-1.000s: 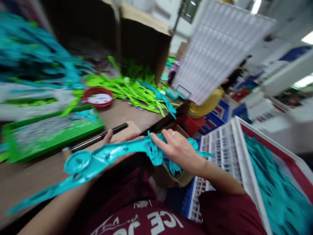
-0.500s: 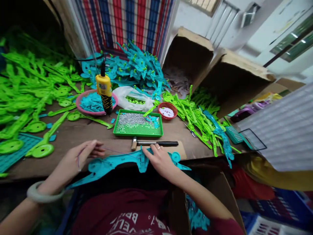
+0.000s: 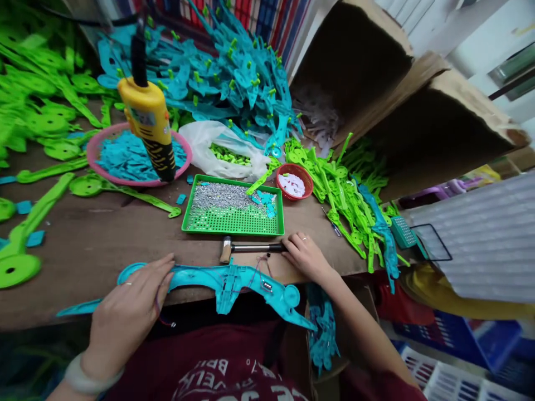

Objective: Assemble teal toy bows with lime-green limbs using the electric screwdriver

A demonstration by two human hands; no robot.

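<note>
A blue plastic bow-shaped toy part (image 3: 196, 278) lies along the table's front edge, its clip-like middle hanging over. Thin dark red and blue wires run along it, and a small metal contact piece (image 3: 266, 285) sits in its right arm. My left hand (image 3: 134, 292) lies closed over the left arm of the bow part, a wire passing by its fingers and dangling below. My right hand (image 3: 307, 256) has its fingers on the handle end of a small hammer (image 3: 251, 248), which lies behind the bow part. The hand hides the handle's tip.
A green tray (image 3: 232, 228) holds small silver screws or pins and blue bits. Behind stand a pink bowl (image 3: 94, 146), a plastic bag (image 3: 200, 139) and a red basket (image 3: 308, 177). A yellow power screwdriver (image 3: 146, 117) hangs over the bowl. Green parts (image 3: 346, 195) pile at the right.
My right hand has gone from the bow part's middle to the hammer handle. My left hand has come down from the wire onto the left arm of the bow part. The view has moved closer.
</note>
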